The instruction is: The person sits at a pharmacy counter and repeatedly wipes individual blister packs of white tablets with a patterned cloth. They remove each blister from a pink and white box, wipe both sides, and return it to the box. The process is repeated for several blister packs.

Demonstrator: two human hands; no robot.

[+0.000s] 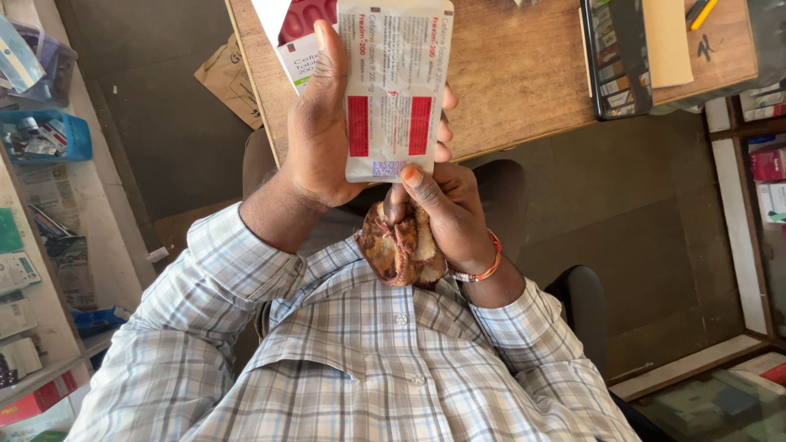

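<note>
We see left hand (321,135) closed around white tablet strip (395,86), thumb on front, more packs stacked behind. Right hand (446,214) just below, thumb tip touching strip's lower edge, fingers clutching brown patterned cloth (395,245). Wooden desk (516,74) beyond hands.

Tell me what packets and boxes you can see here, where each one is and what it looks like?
Tablet strip: held up in the left hand, the right hand at its bottom edge; flat, silvery white, two red blocks.
Small box: behind the strip; white.
Red blister pack: top, behind the strip; red bumps.
Blue basket: left shelf, holding small packets.
Red boxes: right shelf.
</note>
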